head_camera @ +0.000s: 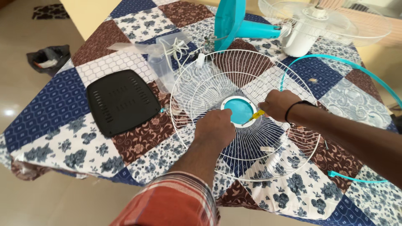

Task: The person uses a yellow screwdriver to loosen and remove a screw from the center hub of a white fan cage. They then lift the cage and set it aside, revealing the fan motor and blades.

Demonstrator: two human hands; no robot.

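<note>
Near the frame's centre we press our left hand (215,127), fingers curled, on the white wire fan guard (245,115) lying flat on the patchwork-covered counter (63,138). Our right hand (277,104) grips a yellow-handled screwdriver (254,116), tip at the guard's teal centre cap (240,110). We judge the cap is being worked; next calls for steady turning. Farther back, upper frame, stands the teal fan base (234,21).

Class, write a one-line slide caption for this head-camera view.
Left hand steadies a white wire fan guard on a patchwork cloth while the right hand works a yellow-handled screwdriver at its teal hub.
</note>
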